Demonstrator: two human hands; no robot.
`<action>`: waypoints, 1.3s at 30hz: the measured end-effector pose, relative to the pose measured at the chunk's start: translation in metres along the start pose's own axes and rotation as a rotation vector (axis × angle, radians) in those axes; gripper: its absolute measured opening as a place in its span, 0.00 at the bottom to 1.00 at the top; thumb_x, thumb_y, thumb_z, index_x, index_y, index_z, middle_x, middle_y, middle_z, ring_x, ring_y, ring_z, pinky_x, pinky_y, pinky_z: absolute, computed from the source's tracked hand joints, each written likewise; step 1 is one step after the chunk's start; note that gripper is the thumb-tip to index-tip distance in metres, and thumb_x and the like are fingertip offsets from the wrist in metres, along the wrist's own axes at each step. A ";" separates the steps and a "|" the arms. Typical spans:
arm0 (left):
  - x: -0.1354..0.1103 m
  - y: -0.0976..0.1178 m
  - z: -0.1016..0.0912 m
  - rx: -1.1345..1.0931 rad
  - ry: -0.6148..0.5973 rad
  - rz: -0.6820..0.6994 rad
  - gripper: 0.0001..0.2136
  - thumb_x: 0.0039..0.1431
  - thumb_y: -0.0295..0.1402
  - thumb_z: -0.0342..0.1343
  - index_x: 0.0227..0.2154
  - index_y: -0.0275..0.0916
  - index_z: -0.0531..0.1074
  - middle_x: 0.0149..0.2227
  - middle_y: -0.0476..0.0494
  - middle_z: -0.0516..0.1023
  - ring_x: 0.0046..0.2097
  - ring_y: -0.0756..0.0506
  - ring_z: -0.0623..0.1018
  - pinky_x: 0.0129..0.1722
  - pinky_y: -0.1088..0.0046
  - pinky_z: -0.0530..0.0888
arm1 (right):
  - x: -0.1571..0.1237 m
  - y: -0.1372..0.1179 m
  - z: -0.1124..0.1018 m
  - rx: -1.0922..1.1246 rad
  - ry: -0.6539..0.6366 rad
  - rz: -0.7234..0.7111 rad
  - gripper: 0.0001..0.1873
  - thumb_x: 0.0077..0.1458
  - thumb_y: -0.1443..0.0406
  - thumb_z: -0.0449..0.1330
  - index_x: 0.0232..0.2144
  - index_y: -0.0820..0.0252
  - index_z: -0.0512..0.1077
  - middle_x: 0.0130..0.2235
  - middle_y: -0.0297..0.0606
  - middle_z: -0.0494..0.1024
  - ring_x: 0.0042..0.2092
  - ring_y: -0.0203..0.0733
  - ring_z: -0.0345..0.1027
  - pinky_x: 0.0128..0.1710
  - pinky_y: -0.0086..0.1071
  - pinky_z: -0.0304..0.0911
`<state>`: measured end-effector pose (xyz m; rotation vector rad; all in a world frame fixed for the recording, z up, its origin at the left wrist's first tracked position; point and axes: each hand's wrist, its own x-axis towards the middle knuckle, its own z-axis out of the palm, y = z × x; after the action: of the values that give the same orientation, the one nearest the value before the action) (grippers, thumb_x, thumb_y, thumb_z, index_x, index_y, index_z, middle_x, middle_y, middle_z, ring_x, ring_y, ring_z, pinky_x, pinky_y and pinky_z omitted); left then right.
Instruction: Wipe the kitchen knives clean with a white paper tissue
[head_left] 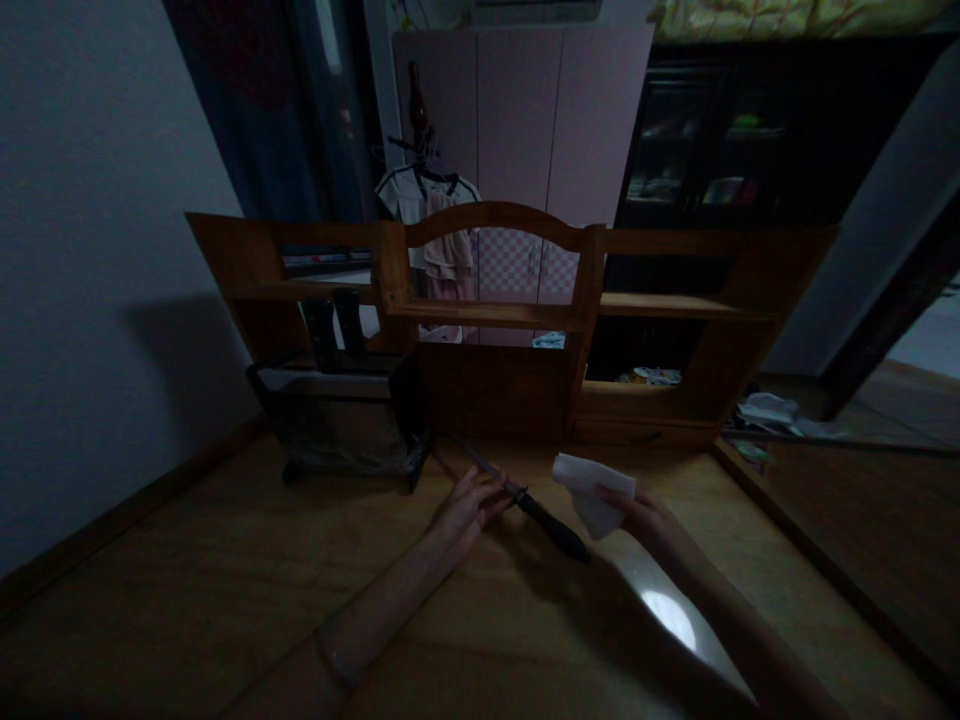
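Knife (537,512) lies flat on the wooden desk (225,560), its long axis slanting from the blade tip, far and to the left near the shelf unit (495,390), to the black handle, near and to the right. It sits between the two hands. The left hand (469,510) is the nearer, its fingers stretched out with the tips on the blade by the guard; the dim light hides whether they pinch it. Just right of the handle, the right hand (649,515) is closed on a white cloth (592,490).
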<state>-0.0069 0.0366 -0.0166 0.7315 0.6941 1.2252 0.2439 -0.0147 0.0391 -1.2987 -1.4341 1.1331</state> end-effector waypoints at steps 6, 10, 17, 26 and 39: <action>-0.003 -0.002 0.002 0.010 -0.037 -0.061 0.15 0.52 0.26 0.62 0.41 0.36 0.65 0.40 0.37 0.78 0.42 0.43 0.79 0.42 0.68 0.76 | -0.009 0.006 0.027 -0.135 -0.079 -0.063 0.21 0.54 0.51 0.55 0.34 0.62 0.77 0.35 0.39 0.77 0.40 0.49 0.67 0.42 0.38 0.60; -0.003 -0.003 0.001 -0.001 -0.026 -0.047 0.15 0.52 0.27 0.62 0.40 0.38 0.64 0.40 0.38 0.78 0.43 0.43 0.79 0.42 0.68 0.76 | -0.019 -0.001 0.038 -0.180 -0.187 -0.003 0.22 0.55 0.50 0.54 0.27 0.62 0.75 0.27 0.35 0.72 0.34 0.44 0.65 0.35 0.33 0.58; 0.000 -0.004 -0.001 -0.078 -0.025 -0.011 0.12 0.51 0.24 0.61 0.36 0.36 0.64 0.38 0.38 0.78 0.44 0.40 0.79 0.46 0.64 0.75 | -0.017 -0.010 0.019 -0.218 -0.089 0.068 0.18 0.50 0.52 0.58 0.25 0.62 0.74 0.30 0.35 0.71 0.37 0.44 0.64 0.38 0.33 0.58; -0.008 0.008 0.007 -0.078 -0.053 -0.066 0.20 0.53 0.21 0.58 0.49 0.35 0.62 0.42 0.34 0.77 0.46 0.40 0.78 0.49 0.64 0.73 | -0.008 -0.004 -0.007 -0.169 0.033 0.127 0.12 0.44 0.57 0.61 0.26 0.60 0.75 0.31 0.38 0.75 0.37 0.47 0.65 0.36 0.35 0.58; -0.015 0.013 0.016 -0.135 -0.102 -0.121 0.27 0.55 0.21 0.57 0.57 0.38 0.59 0.35 0.43 0.77 0.46 0.41 0.78 0.50 0.62 0.72 | 0.002 0.008 0.011 -0.035 0.050 -0.034 0.20 0.51 0.52 0.57 0.25 0.64 0.74 0.26 0.38 0.74 0.32 0.44 0.66 0.33 0.34 0.58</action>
<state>-0.0045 0.0228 0.0046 0.6268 0.5579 1.1053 0.2342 -0.0128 0.0290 -1.3133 -1.4402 1.0505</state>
